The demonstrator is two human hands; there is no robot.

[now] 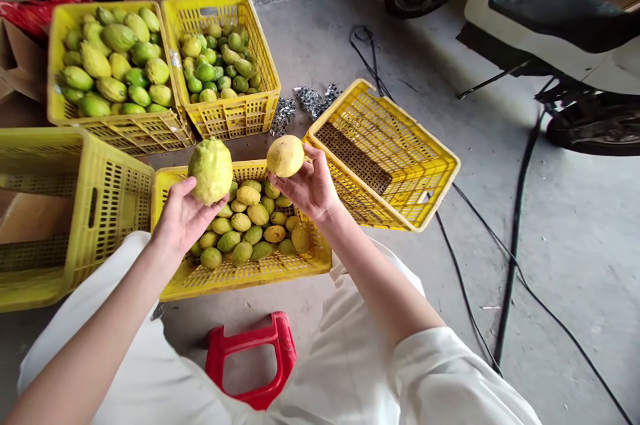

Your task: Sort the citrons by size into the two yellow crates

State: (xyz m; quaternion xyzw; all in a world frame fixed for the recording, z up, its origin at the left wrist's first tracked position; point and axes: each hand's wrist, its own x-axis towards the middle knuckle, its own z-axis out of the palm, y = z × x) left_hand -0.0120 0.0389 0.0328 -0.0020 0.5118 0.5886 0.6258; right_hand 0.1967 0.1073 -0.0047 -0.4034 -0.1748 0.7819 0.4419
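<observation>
Green fruit [211, 171] held above crate [250, 278], eleven o'clock side; I see left hand [180, 218], fingers clamped on it. Yellow fruit [285, 156], one o'clock, in right hand's [315, 186] clamped fingers.

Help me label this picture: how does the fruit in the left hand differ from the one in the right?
The left fruit is larger than the right fruit. The left fruit is bumpy; the right fruit looks smoother. The left fruit is greenish yellow; the right fruit is paler yellow. Both are held up, one in the left hand, one in the right hand.
</observation>
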